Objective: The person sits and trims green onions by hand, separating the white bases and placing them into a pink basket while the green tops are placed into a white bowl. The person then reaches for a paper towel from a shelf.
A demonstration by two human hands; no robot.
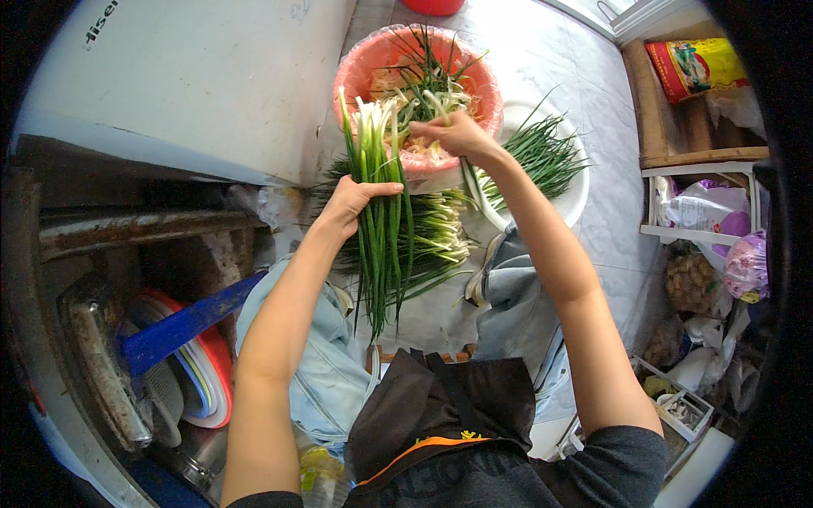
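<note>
My left hand [353, 202] is closed around a bunch of green onions [379, 235], white ends up and green tops hanging down. My right hand [452, 136] is over a pink plastic basin [356, 70] lined with clear film. Pale peelings and green scraps fill the basin; a pale strand shows by the right fingers, and whether they grip it cannot be told. To the right, a white plastic basket [581, 197] holds more green onions [540, 155]. A large pile of green onions [438, 232] lies on the floor below the basin, partly hidden by the held bunch.
A white appliance [190, 76] stands at the left. Below it are a metal rail [146, 232], a blue bar [190, 324] and stacked plastic lids or trays [216, 374]. Shelves with bags [698, 66] line the right side. Part of a red container [434, 5] shows at the top.
</note>
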